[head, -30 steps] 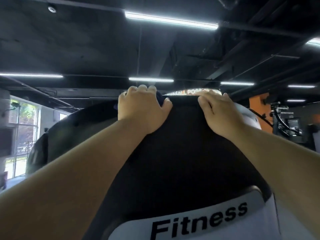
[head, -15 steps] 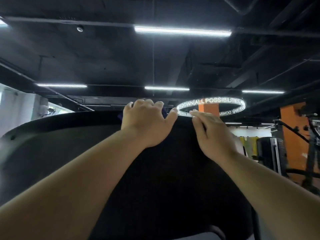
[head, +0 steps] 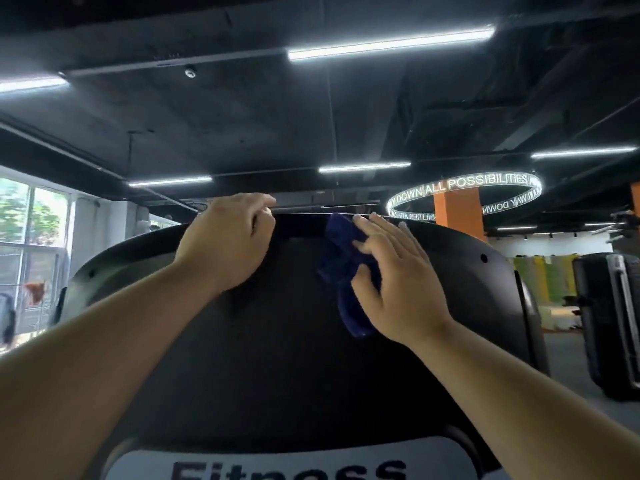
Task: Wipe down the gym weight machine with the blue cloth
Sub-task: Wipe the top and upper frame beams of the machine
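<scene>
The black top cover of the weight machine [head: 263,358] fills the lower middle of the view, with a white "Fitness" label at the bottom. My left hand [head: 228,244] grips the cover's upper edge, fingers curled over it. A dark blue cloth [head: 341,268] hangs bunched down the cover's front just right of centre. My right hand [head: 391,278] presses flat on the cloth's right side with straight fingers, the thumb lying across the fabric.
A lit ring sign [head: 464,195] hangs around an orange pillar [head: 457,216] at the right. Another black machine [head: 609,323] stands at the far right. Windows [head: 31,237] are at the left. Strip lights run across the dark ceiling.
The cloth, earlier tucked under my left hand at the top edge, now lies under my right hand. My right hand has moved down onto the cover's front. The camera view has shifted.
</scene>
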`<state>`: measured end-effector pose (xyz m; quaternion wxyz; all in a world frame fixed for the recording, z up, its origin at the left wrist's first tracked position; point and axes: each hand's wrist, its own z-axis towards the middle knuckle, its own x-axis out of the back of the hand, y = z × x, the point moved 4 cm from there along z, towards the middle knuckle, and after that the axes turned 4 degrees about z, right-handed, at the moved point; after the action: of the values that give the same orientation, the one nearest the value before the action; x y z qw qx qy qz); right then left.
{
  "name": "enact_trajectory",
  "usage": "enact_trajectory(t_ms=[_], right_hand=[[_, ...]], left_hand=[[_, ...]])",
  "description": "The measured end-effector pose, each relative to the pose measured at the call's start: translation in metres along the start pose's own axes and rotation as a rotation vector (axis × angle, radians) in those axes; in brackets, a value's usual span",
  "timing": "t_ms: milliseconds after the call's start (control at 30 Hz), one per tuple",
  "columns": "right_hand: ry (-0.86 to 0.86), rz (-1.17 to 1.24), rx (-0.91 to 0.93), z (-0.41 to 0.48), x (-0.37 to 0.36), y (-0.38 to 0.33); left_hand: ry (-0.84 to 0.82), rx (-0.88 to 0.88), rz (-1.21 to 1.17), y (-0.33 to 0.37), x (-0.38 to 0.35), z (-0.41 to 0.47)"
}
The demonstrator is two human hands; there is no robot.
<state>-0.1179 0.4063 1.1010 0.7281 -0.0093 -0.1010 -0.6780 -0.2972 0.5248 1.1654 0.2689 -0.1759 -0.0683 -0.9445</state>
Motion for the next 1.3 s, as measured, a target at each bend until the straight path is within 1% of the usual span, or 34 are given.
enact_trajectory(t_ms=[33, 67, 100, 133, 167, 233, 333, 433, 500, 600, 633, 667, 733, 800, 867, 900, 967, 1000, 1067, 1133, 1167, 1233, 1300], right_hand=[[0.017, -0.006, -0.069, 0.010, 0.001, -0.003], [0.014, 0.010, -0.182, 0.024, 0.001, -0.007], [-0.010, 0.034, -0.295, 0.040, 0.000, -0.010], [-0.047, 0.046, -0.351, 0.055, -0.006, -0.013], [-0.094, 0.030, -0.342, 0.063, -0.013, -0.020], [-0.140, -0.039, -0.224, 0.059, -0.026, -0.034], [-0.056, -0.089, -0.064, 0.025, -0.035, -0.045], [-0.069, -0.124, -0.036, 0.016, -0.031, -0.037], [-0.031, -0.122, -0.138, 0.033, -0.028, -0.026], [0.108, -0.079, -0.435, 0.059, -0.026, -0.010], [0.132, -0.088, -0.483, 0.057, -0.028, -0.012], [0.156, -0.094, -0.482, 0.049, -0.030, -0.018], [0.171, -0.119, -0.379, 0.020, -0.035, -0.037], [0.077, -0.150, -0.236, -0.007, -0.037, -0.045], [-0.040, -0.183, -0.171, -0.008, -0.027, -0.032], [-0.064, -0.184, -0.184, 0.000, -0.018, -0.021], [-0.054, -0.123, -0.307, 0.023, -0.006, 0.007], [-0.037, -0.088, -0.380, 0.032, -0.002, 0.021], [0.025, -0.078, -0.451, 0.035, -0.001, 0.031], [0.117, -0.078, -0.448, 0.012, -0.005, 0.021], [0.136, -0.080, -0.430, -0.004, -0.007, 0.013], [0.075, -0.090, -0.334, -0.033, -0.007, 0.006], [-0.029, -0.111, -0.235, -0.039, 0.006, 0.027]], left_hand=[[-0.015, -0.043, 0.021, -0.005, -0.003, -0.004], [-0.011, -0.083, 0.047, -0.009, -0.007, -0.009], [0.017, -0.117, 0.081, -0.012, -0.012, -0.013], [0.063, -0.143, 0.117, -0.015, -0.016, -0.017], [0.111, -0.156, 0.142, -0.016, -0.019, -0.020], [0.163, -0.168, 0.141, -0.017, -0.022, -0.023], [0.193, -0.186, 0.116, -0.019, -0.023, -0.019], [0.180, -0.196, 0.128, -0.020, -0.025, -0.019], [0.175, -0.199, 0.132, -0.021, -0.027, -0.020], [0.199, -0.212, 0.130, -0.023, -0.028, -0.021], [0.206, -0.219, 0.127, -0.024, -0.028, -0.021], [0.210, -0.226, 0.126, -0.025, -0.029, -0.021], [0.218, -0.238, 0.128, -0.025, -0.029, -0.020], [0.216, -0.240, 0.137, -0.025, -0.029, -0.020], [0.218, -0.252, 0.139, -0.024, -0.028, -0.022], [0.217, -0.272, 0.127, -0.022, -0.028, -0.023], [0.205, -0.335, 0.112, -0.021, -0.026, -0.026], [0.195, -0.359, 0.120, -0.019, -0.026, -0.028], [0.163, -0.359, 0.155, -0.015, -0.026, -0.032], [0.123, -0.325, 0.172, -0.006, -0.027, -0.035], [0.106, -0.313, 0.168, 0.002, -0.028, -0.036], [0.082, -0.311, 0.150, 0.028, -0.033, -0.035], [0.081, -0.316, 0.147, 0.061, -0.044, -0.031]])
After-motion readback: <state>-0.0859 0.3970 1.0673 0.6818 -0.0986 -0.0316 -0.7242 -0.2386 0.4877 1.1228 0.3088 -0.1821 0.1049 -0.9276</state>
